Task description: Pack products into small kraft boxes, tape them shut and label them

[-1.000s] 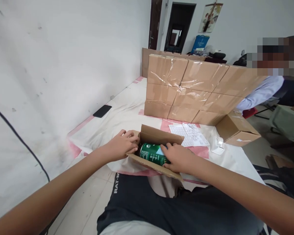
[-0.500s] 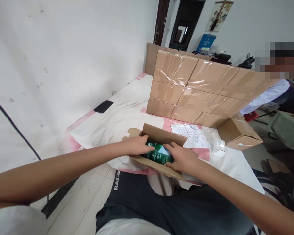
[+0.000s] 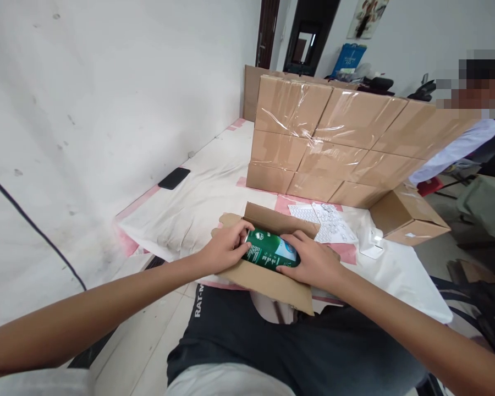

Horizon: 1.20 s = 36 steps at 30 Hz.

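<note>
A green can-shaped container [image 3: 268,250] with white print and a pale blue patch lies on its side at the mouth of an open cardboard box [image 3: 272,286]. My left hand [image 3: 230,247] grips its left end, thumb in front and fingers behind. Round the right end is my right hand [image 3: 311,258], with fingers over the top and the thumb low on the near side. The box's flaps stand spread out, and its inside is mostly hidden by the container and my hands.
Taped cardboard boxes [image 3: 313,143] form a wall at the back of the cloth-covered table [image 3: 206,203]. Printed sheets [image 3: 328,223] lie behind the open box. Another carton [image 3: 410,217] stands right, a black phone [image 3: 174,178] left by the wall. A person's white sleeve [image 3: 457,151] shows behind.
Both hands have raised the green container a little out of the box. The near flap has folded further outward, and my left hand now wraps the container's end.
</note>
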Each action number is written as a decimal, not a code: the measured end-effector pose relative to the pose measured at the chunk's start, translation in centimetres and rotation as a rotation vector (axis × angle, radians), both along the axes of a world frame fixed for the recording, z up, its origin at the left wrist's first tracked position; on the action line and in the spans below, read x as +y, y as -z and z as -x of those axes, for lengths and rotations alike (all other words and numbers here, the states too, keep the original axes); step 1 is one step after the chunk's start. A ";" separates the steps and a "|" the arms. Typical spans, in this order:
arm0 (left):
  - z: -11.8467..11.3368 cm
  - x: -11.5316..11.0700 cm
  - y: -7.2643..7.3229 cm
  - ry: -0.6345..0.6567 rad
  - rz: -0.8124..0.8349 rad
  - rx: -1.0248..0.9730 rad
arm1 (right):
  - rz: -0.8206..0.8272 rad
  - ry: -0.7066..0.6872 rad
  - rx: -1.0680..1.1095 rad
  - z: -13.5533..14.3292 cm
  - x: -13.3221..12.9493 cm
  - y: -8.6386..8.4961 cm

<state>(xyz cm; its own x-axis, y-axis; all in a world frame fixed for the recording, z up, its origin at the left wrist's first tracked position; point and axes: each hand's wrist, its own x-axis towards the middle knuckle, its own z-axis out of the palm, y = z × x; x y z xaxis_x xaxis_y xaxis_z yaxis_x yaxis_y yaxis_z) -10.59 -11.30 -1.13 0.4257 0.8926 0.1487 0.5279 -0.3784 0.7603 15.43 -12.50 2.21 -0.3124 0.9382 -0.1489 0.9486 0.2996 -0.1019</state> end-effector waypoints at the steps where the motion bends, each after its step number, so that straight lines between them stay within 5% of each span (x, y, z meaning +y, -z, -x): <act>1: 0.2 0.1 0.0 0.016 -0.008 -0.051 | -0.018 -0.003 0.002 0.0 -0.1 0.2; 4: 0.5 0.6 -0.1 0.031 -0.064 -0.040 | -0.057 -0.011 -0.012 0.1 0.0 0.7; 7: 0.0 1.2 0.0 0.061 -0.124 0.207 | -0.048 -0.035 -0.045 0.6 0.6 0.9; 12: -0.9 1.3 -0.7 0.156 -0.263 0.516 | -0.015 -0.350 -0.008 0.2 1.9 -0.8; 14: 0.1 1.0 -0.9 0.069 -0.460 0.427 | -0.158 -0.389 0.173 -1.7 1.8 -1.4; 16: 2.0 0.5 -0.2 -0.178 -0.608 0.204 | -0.414 -0.215 0.451 -4.6 1.0 -1.0; 18: 4.2 -0.1 1.6 -0.386 -0.546 -0.061 | -0.644 0.102 0.741 -7.5 -0.2 0.7; 19: 5.1 -0.4 2.8 -0.388 -0.450 -0.164 | -0.700 0.239 0.866 -8.6 -0.9 1.9; 21: 6.2 -0.8 5.3 -0.183 -0.292 -0.248 | -0.686 0.364 1.024 -9.6 -2.1 4.3; 23: 5.9 -1.0 7.2 0.025 -0.238 -0.237 | -0.531 0.253 1.026 -9.2 -3.0 5.9; 25: 4.6 -1.2 8.0 0.089 -0.231 -0.237 | -0.346 0.047 0.921 -8.1 -3.4 6.5; 29: 1.8 -1.2 7.8 -0.079 -0.167 -0.330 | -0.174 -0.157 0.836 -6.5 -3.4 6.5; 33: 0.4 -0.9 8.1 -0.307 -0.044 -0.421 | -0.275 -0.056 0.884 -6.5 -3.3 8.2; 36: -0.1 0.0 8.6 -0.300 0.063 -0.504 | -0.264 0.127 0.941 -6.1 -2.3 9.7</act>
